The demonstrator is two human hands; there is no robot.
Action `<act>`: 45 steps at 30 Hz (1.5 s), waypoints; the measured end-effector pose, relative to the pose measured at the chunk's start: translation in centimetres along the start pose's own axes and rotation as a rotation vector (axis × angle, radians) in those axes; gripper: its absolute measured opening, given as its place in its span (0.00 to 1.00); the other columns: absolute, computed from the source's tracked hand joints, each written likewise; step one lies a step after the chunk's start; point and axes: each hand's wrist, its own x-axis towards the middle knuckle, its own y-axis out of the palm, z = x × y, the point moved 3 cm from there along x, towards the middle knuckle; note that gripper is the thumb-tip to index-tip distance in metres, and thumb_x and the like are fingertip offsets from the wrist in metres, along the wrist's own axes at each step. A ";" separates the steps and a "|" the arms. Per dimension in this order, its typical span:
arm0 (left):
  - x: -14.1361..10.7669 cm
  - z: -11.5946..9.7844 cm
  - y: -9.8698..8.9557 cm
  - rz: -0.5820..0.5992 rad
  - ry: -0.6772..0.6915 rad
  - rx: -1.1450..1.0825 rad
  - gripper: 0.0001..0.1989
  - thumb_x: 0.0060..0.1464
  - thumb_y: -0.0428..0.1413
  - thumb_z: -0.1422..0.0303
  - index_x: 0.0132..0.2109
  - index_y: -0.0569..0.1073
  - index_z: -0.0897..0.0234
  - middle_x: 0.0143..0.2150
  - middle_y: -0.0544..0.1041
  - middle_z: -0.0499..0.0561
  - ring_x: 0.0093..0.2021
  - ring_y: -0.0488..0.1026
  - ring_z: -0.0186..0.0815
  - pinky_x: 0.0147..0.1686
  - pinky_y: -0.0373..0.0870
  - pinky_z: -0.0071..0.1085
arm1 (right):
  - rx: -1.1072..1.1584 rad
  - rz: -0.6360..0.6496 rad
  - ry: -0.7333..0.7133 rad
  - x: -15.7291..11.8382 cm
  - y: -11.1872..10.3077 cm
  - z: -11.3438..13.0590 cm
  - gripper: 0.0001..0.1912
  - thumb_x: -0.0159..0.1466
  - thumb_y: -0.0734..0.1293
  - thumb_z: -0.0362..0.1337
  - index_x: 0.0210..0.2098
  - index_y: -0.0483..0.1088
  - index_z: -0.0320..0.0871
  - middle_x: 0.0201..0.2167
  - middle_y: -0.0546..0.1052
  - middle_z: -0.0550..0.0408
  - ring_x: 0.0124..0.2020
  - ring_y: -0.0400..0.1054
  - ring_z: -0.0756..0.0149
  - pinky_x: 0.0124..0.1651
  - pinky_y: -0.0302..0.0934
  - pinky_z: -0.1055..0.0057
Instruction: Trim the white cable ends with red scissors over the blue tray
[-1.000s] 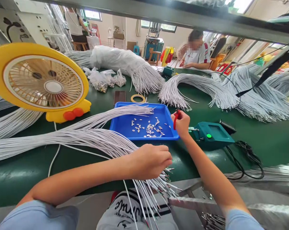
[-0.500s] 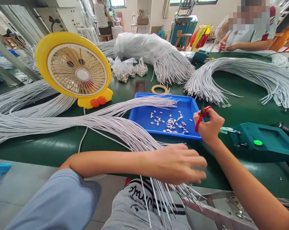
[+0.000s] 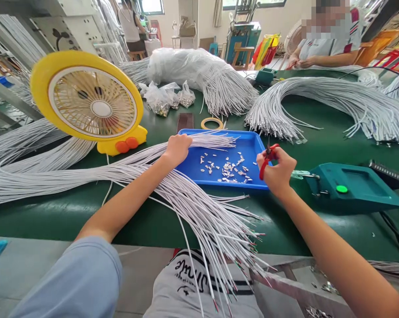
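Note:
My left hand is closed on part of the upper bunch of white cables, whose ends reach over the blue tray. A lower bunch of white cables fans out toward my lap, with coloured wire tips showing. Small white connectors lie scattered in the tray. At the tray's right edge, my right hand is wrapped round red-handled pliers, their dark jaws pointing up.
A yellow fan stands at left. Behind the tray are a tape roll, bags of small metal parts and a plastic-wrapped cable bundle. A green machine sits at right. Another person works across the table.
My left hand has moved from above the lower cables up and left to the upper bunch, and has closed on it. My right hand still holds the pliers. The view has shifted slightly.

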 end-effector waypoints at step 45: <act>-5.6 -11.3 2.2 0.624 0.047 -2.091 0.16 0.48 0.65 0.60 0.34 0.78 0.74 0.24 0.71 0.49 0.18 0.61 0.21 0.17 0.56 0.19 | 0.900 0.421 0.410 -3.1 1.5 4.1 0.10 0.50 0.73 0.32 0.26 0.66 0.43 0.30 0.78 0.60 0.35 0.72 0.69 0.42 0.66 0.69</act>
